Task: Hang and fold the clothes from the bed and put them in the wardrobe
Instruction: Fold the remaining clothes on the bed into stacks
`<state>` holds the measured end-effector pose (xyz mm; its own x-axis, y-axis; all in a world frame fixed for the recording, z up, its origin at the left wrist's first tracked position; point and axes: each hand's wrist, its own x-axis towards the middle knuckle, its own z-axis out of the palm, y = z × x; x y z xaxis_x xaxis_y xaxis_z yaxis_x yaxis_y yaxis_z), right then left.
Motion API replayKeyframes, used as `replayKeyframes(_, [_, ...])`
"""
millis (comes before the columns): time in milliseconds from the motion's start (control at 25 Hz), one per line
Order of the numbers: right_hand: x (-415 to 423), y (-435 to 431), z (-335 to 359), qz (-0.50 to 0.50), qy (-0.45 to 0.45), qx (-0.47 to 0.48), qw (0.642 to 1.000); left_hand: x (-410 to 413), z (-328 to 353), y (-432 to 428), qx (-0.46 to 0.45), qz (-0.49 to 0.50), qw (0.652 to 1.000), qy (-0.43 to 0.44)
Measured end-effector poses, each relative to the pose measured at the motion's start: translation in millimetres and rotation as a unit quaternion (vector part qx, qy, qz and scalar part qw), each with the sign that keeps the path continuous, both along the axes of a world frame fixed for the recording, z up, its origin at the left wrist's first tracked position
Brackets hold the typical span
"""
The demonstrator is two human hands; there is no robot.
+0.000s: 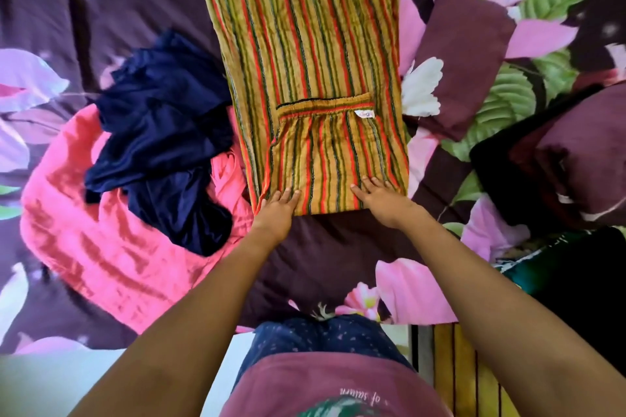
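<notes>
A mustard garment with red and green stripes [305, 44] lies flat and lengthwise on the bed, its elastic waistband end folded back over itself toward me. My left hand [276, 211] presses flat on the near left corner of the fold. My right hand [381, 198] presses flat on the near right part, fingers straight. A crumpled navy garment [162, 132] lies to the left, on top of a pink garment [101, 237]. No wardrobe is in view.
The bed carries a dark purple floral sheet [332, 254]. A folded maroon cloth [471, 41] lies right of the striped garment. Dark maroon pillows [559, 159] sit at the right edge. A striped mat [474, 372] shows on the floor at bottom right.
</notes>
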<state>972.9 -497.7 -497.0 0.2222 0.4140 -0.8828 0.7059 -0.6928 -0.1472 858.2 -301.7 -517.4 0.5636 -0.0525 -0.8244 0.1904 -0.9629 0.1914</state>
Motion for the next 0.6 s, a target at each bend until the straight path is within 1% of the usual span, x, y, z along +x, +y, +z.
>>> replayKeyframes(80, [-4, 0, 18, 0.013, 0.063, -0.030, 0.997, -4, 17, -3, 0.007, -0.044, 0.998, 0.036])
replayKeyframes(120, [-6, -1, 27, 0.018, 0.110, -0.051, 0.992, -6, 27, -6, -0.003, -0.069, 0.995, 0.072])
replayKeyframes(160, [-11, -1, 35, 0.031, 0.155, -0.076, 0.984, -10, 39, -10, -0.024, -0.096, 0.988, 0.123])
replayKeyframes(240, [-20, -1, 56, 0.065, 0.229, -0.138, 0.961, -15, 60, -18, -0.073, -0.131, 0.958, 0.246])
replayKeyframes(280, [-20, 0, 66, 0.075, 0.250, -0.170, 0.950, -18, 68, -20, -0.090, -0.121, 0.943, 0.296])
replayKeyframes(320, [-18, 0, 71, 0.083, 0.254, -0.186, 0.946, -19, 69, -19, -0.105, -0.097, 0.940, 0.310])
replayKeyframes(360, [-13, 1, 77, 0.087, 0.248, -0.181, 0.948, -15, 74, -17, -0.116, -0.081, 0.946, 0.291])
replayKeyframes(440, [6, 3, 80, 0.067, 0.208, -0.148, 0.965, 4, 79, -4, -0.104, -0.061, 0.971, 0.205])
replayKeyframes(520, [32, 10, 75, 0.026, 0.138, -0.101, 0.985, 30, 81, 14, -0.080, -0.039, 0.987, 0.135])
replayKeyframes(600, [58, 22, 68, -0.032, 0.080, -0.048, 0.995, 56, 76, 32, -0.083, 0.015, 0.993, 0.083])
